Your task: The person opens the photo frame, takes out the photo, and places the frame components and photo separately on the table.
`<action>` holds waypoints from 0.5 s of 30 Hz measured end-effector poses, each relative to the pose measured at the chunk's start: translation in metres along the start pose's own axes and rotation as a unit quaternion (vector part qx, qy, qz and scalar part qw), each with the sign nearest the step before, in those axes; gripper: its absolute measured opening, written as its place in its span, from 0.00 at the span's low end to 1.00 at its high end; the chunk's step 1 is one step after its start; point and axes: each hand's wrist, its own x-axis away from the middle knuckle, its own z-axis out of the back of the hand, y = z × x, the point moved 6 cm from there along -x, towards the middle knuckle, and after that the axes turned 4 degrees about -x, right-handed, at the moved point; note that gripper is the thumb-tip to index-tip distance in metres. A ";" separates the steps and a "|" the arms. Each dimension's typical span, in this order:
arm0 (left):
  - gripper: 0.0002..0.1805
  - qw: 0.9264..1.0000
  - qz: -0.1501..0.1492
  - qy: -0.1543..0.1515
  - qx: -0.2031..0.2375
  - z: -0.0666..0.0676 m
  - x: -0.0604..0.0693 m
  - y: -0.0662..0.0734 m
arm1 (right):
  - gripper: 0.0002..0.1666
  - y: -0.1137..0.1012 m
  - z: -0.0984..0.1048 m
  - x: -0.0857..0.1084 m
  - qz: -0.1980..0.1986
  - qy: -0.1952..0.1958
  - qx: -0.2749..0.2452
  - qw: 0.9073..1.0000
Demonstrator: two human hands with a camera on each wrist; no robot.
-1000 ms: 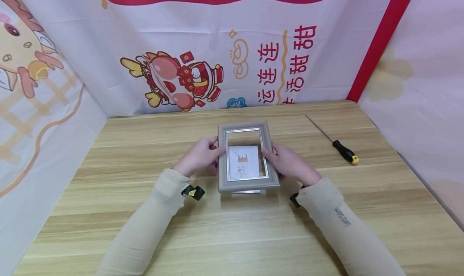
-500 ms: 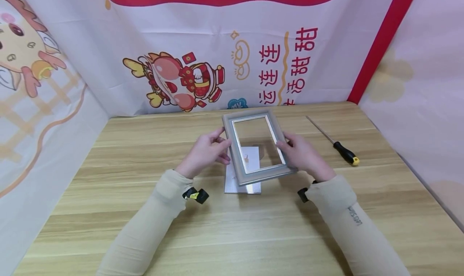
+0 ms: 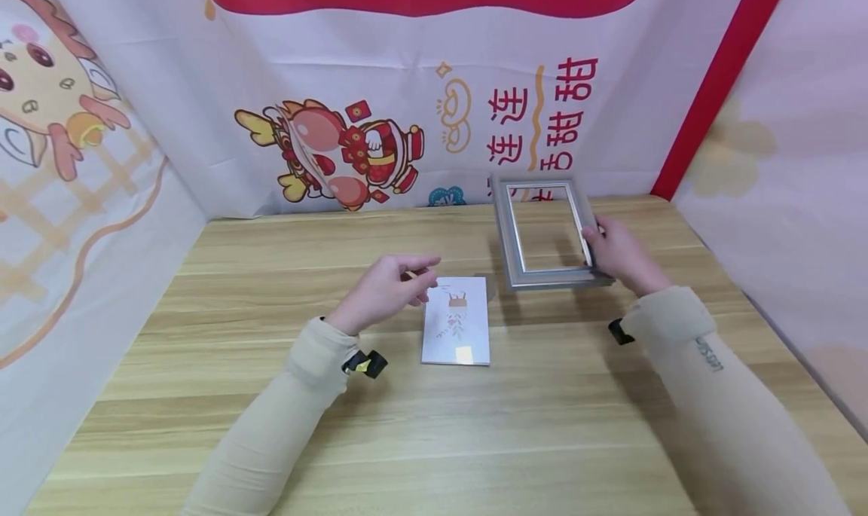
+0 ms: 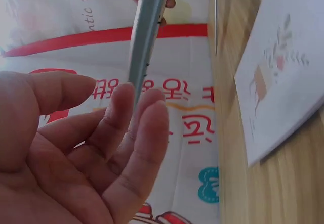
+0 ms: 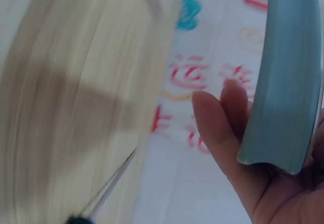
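Note:
My right hand [image 3: 620, 256] grips a grey picture frame [image 3: 556, 279] by its right side, thumb on the front. The frame is raised off the table and tilted; its opening has no panel, and the table and cloth show through. My left hand [image 3: 386, 290] holds nothing; its fingers are loosely bent above the upper left corner of a white picture card [image 3: 456, 343]. That card lies flat on the table, printed with a small plant drawing and reflecting light. In the right wrist view, the frame's side bar [image 5: 288, 72] crosses in front of my fingers.
A screwdriver [image 5: 114, 183] lies on the table at the right, hidden by my right hand and arm in the head view. The wooden table [image 3: 285, 275] meets a printed cloth [image 3: 380, 41] at its back edge. More cloth hangs at both sides.
Both hands held the frame over the card. My left hand has let go, and my right hand has carried the frame right and toward the back, uncovering the card.

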 end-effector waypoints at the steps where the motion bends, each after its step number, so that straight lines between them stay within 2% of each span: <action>1: 0.22 1.000 0.001 0.002 -0.011 0.001 0.000 -0.001 | 0.28 0.003 0.004 -0.006 0.004 0.008 0.022 1.000; 4: 0.20 0.999 0.012 0.005 -0.039 0.004 -0.001 -0.005 | 0.25 0.014 0.011 -0.022 -0.004 0.006 0.062 0.998; 7: 0.19 0.998 0.031 0.004 -0.060 0.006 -0.002 -0.012 | 0.23 0.026 0.012 -0.037 -0.032 -0.013 0.075 0.997; 11: 0.19 0.996 0.049 0.002 -0.079 0.008 -0.003 -0.019 | 0.23 0.039 0.006 -0.056 -0.065 -0.033 0.090 0.993; 15: 0.19 0.995 0.062 -0.004 -0.083 0.008 -0.004 -0.024 | 0.23 0.047 -0.002 -0.069 -0.072 -0.041 0.093 0.992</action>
